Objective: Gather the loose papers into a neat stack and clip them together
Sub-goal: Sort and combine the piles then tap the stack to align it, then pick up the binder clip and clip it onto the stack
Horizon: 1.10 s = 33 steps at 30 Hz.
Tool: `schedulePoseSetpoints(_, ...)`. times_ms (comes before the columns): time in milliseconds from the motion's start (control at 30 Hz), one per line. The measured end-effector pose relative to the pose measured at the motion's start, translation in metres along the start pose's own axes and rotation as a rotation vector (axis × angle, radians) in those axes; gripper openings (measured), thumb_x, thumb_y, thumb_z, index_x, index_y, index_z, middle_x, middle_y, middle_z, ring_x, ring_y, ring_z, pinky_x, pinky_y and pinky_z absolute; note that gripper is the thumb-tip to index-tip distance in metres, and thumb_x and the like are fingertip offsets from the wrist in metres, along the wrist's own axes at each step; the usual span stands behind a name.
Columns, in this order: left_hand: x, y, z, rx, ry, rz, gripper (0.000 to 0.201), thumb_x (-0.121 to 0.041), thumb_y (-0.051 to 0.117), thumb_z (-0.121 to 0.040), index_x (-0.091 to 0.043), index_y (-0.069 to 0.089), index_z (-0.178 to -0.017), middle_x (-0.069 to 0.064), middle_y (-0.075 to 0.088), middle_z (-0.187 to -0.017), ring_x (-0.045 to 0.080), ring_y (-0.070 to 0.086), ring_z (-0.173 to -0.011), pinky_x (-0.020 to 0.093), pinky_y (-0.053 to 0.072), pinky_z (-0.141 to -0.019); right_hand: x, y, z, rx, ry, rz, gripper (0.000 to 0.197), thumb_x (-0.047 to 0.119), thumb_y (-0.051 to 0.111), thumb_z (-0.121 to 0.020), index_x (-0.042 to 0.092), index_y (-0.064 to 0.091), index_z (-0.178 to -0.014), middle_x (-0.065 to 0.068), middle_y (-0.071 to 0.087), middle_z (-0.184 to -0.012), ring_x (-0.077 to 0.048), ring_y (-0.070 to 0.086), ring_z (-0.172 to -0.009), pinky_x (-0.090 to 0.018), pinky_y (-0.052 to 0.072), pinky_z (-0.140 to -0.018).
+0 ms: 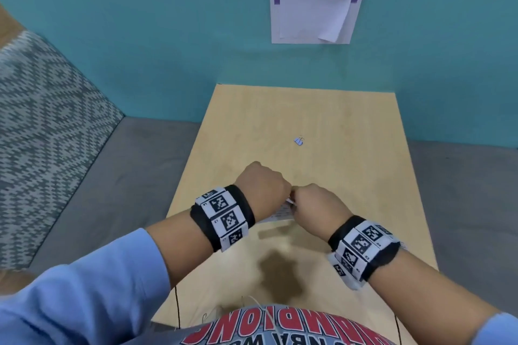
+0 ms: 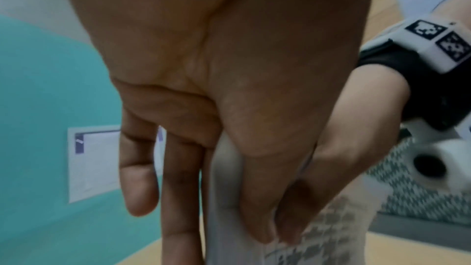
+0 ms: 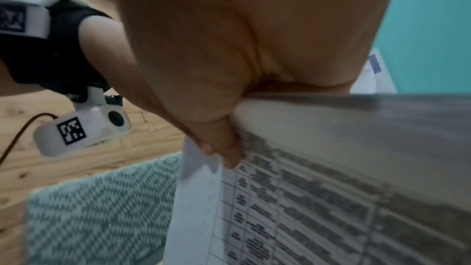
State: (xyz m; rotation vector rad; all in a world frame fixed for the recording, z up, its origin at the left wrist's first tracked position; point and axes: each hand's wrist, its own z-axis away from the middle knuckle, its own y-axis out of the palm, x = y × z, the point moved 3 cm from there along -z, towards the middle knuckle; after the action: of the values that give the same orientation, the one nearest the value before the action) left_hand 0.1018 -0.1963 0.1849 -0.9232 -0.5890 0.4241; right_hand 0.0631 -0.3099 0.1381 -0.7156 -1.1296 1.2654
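Observation:
Both hands meet over the middle of the wooden table (image 1: 350,176) and hold a thin stack of papers (image 1: 281,211) on edge between them. My left hand (image 1: 263,185) pinches the stack (image 2: 224,198) between thumb and fingers. My right hand (image 1: 316,204) grips the same edge, its thumb on the printed side (image 3: 305,198), which carries a table of text. The right hand's fingers are hidden behind the sheets. A small binder clip (image 1: 299,140) lies alone on the table beyond the hands, untouched.
The table stands against a teal wall (image 1: 168,36) with a sheet of paper (image 1: 316,8) pinned on it. A patterned cushion (image 1: 42,134) and a grey seat (image 1: 112,176) lie to the left. Thin cables (image 1: 176,308) hang at the near table edge.

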Motion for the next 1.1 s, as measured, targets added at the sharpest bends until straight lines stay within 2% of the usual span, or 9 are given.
schedulePoseSetpoints(200,0.042,-0.007,0.022,-0.355,-0.050,0.566,0.020,-0.038,0.060,-0.102,-0.026,0.077,-0.101,-0.005,0.079,-0.092,0.019,0.072,-0.084,0.029,0.052,-0.070,-0.024,-0.020,0.019,-0.113,-0.006,-0.468,0.040,0.019,0.055,-0.101,0.036,0.054,-0.065,0.006,0.058,-0.060,-0.012,0.057,-0.060,-0.027,0.038,-0.056)
schedulePoseSetpoints(267,0.057,0.010,0.032,-0.429,-0.032,1.007,0.013,-0.040,0.076,-0.096,-0.028,0.080,-0.098,-0.010,0.081,-0.092,0.004,0.074,-0.087,0.016,0.052,-0.076,-0.040,-0.032,0.035,-0.166,-0.020,-0.668,0.040,0.029,0.060,-0.104,0.046,0.062,-0.068,0.015,0.067,-0.062,0.002,0.063,-0.063,-0.015,0.044,-0.060)
schedulePoseSetpoints(333,0.060,0.026,0.038,-0.408,-0.020,1.303,0.014,-0.031,0.086,-0.090,-0.024,0.080,-0.100,-0.008,0.082,-0.095,0.000,0.074,-0.088,0.012,0.052,-0.081,-0.052,-0.039,0.047,-0.219,-0.010,-0.823,0.033,0.030,0.062,-0.103,0.041,0.076,-0.075,0.011,0.075,-0.069,-0.003,0.068,-0.066,-0.020,0.051,-0.065)
schedulePoseSetpoints(433,0.052,0.034,0.040,-0.403,0.008,1.485,0.024,-0.023,0.090,-0.086,-0.023,0.078,-0.107,-0.005,0.081,-0.106,0.008,0.075,-0.096,0.023,0.058,-0.086,-0.067,-0.041,0.054,-0.276,0.052,-0.998,0.024,0.030,0.064,-0.100,0.013,0.081,-0.098,-0.012,0.081,-0.096,-0.030,0.076,-0.096,-0.041,0.058,-0.086)
schedulePoseSetpoints(567,0.047,0.023,0.032,-0.713,-0.053,1.695,0.016,-0.008,0.085,-0.089,-0.020,0.078,-0.099,-0.010,0.080,-0.093,0.003,0.071,-0.086,0.016,0.054,-0.079,-0.071,-0.045,0.061,-0.371,0.032,-1.191,0.023,0.028,0.066,-0.098,0.013,0.079,-0.108,-0.011,0.081,-0.105,-0.028,0.076,-0.103,-0.046,0.059,-0.092)
schedulePoseSetpoints(633,0.040,0.024,0.021,-0.802,-0.101,1.789,0.010,-0.005,0.080,-0.093,-0.014,0.078,-0.097,-0.011,0.077,-0.087,0.004,0.070,-0.080,0.017,0.053,-0.076,-0.074,-0.041,0.058,-0.412,0.027,-1.237,0.019,0.026,0.066,-0.099,0.019,0.078,-0.112,-0.002,0.082,-0.107,-0.019,0.076,-0.104,-0.037,0.060,-0.092)
schedulePoseSetpoints(800,0.009,0.072,-0.024,-0.573,-0.291,1.818,0.023,-0.019,0.088,-0.088,-0.013,0.078,-0.107,-0.005,0.079,-0.096,0.004,0.072,-0.085,0.024,0.057,-0.084,-0.089,0.010,0.034,-0.366,0.183,-1.144,0.012,0.026,0.074,-0.094,0.031,0.077,-0.105,0.014,0.082,-0.098,0.000,0.075,-0.096,-0.040,0.058,-0.100)
schedulePoseSetpoints(900,0.007,0.087,-0.034,-0.474,-0.311,1.852,0.048,-0.040,0.094,-0.076,-0.021,0.078,-0.117,-0.004,0.083,-0.110,0.013,0.077,-0.099,0.037,0.062,-0.094,-0.091,0.018,0.028,-0.428,0.178,-1.191,0.020,0.021,0.076,-0.094,0.034,0.076,-0.109,0.016,0.081,-0.101,0.000,0.075,-0.097,-0.028,0.058,-0.092)
schedulePoseSetpoints(1100,0.011,0.082,-0.046,-0.432,-0.261,1.825,0.023,-0.038,0.084,-0.090,-0.024,0.080,-0.107,-0.006,0.083,-0.104,0.012,0.077,-0.096,0.040,0.060,-0.097,-0.089,0.013,0.023,-0.499,0.192,-1.128,0.009,0.032,0.069,-0.098,0.039,0.076,-0.099,0.023,0.078,-0.089,0.008,0.069,-0.081,-0.014,0.053,-0.076)
